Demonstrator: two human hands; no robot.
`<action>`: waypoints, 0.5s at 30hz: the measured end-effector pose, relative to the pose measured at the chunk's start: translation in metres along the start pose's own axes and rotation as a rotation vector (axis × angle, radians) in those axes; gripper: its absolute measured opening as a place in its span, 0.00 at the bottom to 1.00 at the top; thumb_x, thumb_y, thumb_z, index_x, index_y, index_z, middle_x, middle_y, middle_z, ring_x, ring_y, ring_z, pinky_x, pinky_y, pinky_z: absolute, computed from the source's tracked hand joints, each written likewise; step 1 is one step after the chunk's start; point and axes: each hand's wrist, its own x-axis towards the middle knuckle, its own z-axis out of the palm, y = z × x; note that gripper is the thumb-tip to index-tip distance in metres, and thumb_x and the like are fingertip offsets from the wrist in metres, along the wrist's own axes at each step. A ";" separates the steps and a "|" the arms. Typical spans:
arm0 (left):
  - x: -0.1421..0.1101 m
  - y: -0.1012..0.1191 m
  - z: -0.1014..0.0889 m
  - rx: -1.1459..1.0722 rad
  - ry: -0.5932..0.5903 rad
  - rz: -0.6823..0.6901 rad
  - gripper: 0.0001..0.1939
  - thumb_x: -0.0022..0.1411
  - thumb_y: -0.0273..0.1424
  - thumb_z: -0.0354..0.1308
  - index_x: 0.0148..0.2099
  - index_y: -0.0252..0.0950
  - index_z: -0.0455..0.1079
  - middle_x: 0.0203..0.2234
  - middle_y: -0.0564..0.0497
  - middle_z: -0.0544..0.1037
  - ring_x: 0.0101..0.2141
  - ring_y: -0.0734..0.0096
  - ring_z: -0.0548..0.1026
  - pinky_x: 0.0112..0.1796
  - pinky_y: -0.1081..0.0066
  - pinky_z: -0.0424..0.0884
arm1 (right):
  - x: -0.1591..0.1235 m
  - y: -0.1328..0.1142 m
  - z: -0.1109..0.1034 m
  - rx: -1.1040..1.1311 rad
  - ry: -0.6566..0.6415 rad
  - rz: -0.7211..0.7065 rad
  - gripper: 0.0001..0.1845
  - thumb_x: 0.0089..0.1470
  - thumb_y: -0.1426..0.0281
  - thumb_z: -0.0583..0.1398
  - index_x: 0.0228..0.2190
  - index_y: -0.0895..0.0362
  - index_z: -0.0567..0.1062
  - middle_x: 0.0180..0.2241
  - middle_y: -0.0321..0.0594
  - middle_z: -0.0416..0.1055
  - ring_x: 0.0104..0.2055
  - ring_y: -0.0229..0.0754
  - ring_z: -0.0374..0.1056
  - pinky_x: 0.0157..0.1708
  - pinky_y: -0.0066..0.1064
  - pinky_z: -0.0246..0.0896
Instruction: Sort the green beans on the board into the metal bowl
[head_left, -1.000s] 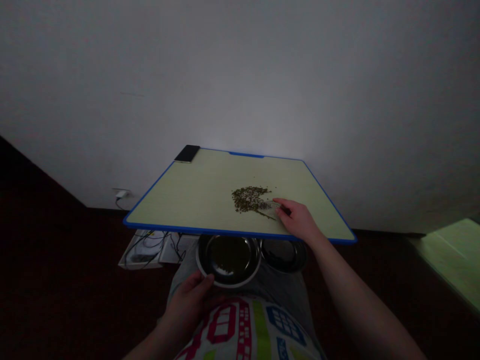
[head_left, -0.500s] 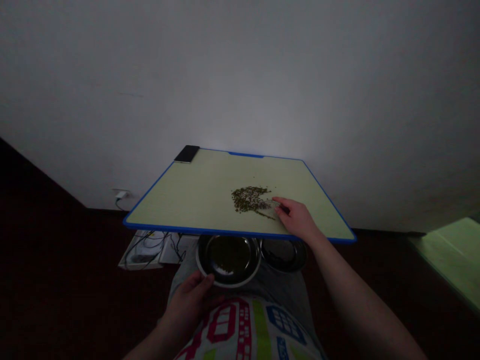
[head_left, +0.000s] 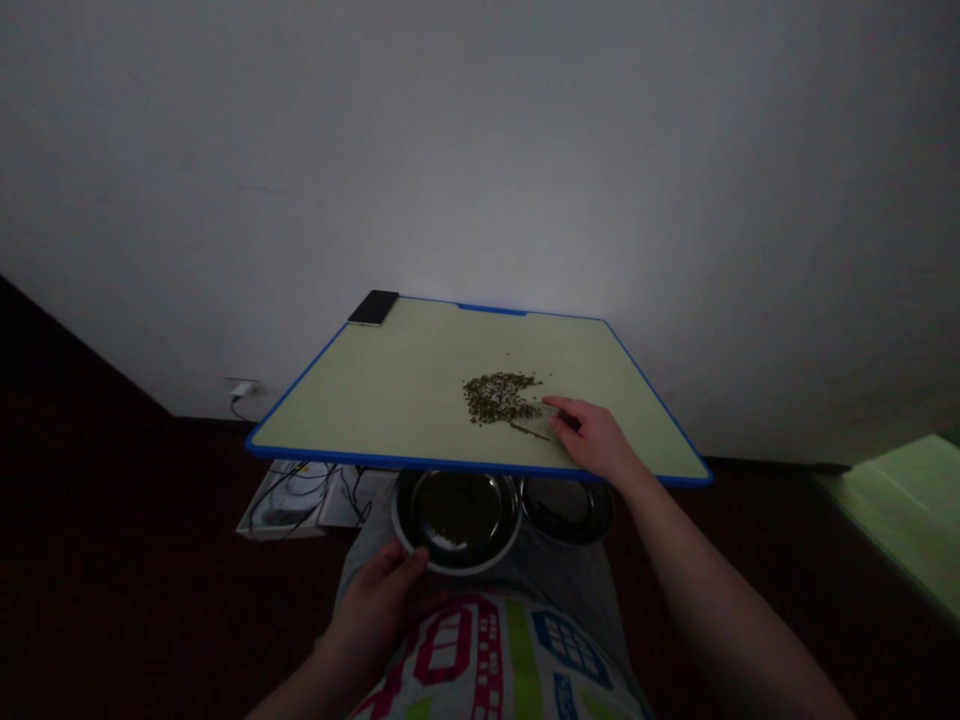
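A pale green board with a blue rim (head_left: 375, 400) lies across my lap in dim light. A small heap of dark green grains (head_left: 499, 395) sits near its middle. My right hand (head_left: 592, 440) rests on the board just right of the heap, fingers curled and tips at a thin trail of grains. Below the board's near edge stands a steel bowl (head_left: 457, 520) with some grains inside. My left hand (head_left: 382, 600) grips that bowl's near rim with thumb on top. A second steel bowl (head_left: 570, 510) sits to its right, partly under the board.
A dark phone (head_left: 373, 307) lies at the board's far left corner. Cables and white papers (head_left: 300, 495) lie on the dark floor at left, with a plug (head_left: 241, 389) in the wall. A green surface (head_left: 911, 510) shows at far right.
My right hand's fingertips shift slightly at the edge of the grain heap. The left hand and the bowls stay put.
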 end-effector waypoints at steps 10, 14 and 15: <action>-0.002 0.002 0.005 0.046 0.035 -0.009 0.05 0.61 0.19 0.56 0.38 0.31 0.71 0.27 0.45 0.85 0.29 0.62 0.84 0.29 0.68 0.81 | 0.002 -0.005 0.000 -0.047 0.010 0.032 0.20 0.57 0.67 0.56 0.50 0.57 0.77 0.31 0.42 0.77 0.29 0.41 0.69 0.34 0.33 0.63; -0.003 0.003 0.004 0.033 0.028 -0.005 0.05 0.61 0.18 0.56 0.37 0.31 0.71 0.27 0.45 0.85 0.29 0.61 0.84 0.29 0.68 0.81 | 0.001 -0.003 0.000 -0.051 0.022 0.042 0.21 0.57 0.67 0.56 0.50 0.57 0.77 0.33 0.43 0.78 0.31 0.42 0.70 0.35 0.34 0.64; -0.003 0.003 0.004 0.029 0.026 -0.001 0.05 0.61 0.18 0.56 0.37 0.31 0.71 0.27 0.45 0.85 0.30 0.61 0.84 0.30 0.67 0.81 | 0.001 -0.003 0.000 -0.055 0.024 0.045 0.21 0.57 0.67 0.56 0.50 0.57 0.77 0.34 0.43 0.78 0.31 0.43 0.70 0.35 0.34 0.64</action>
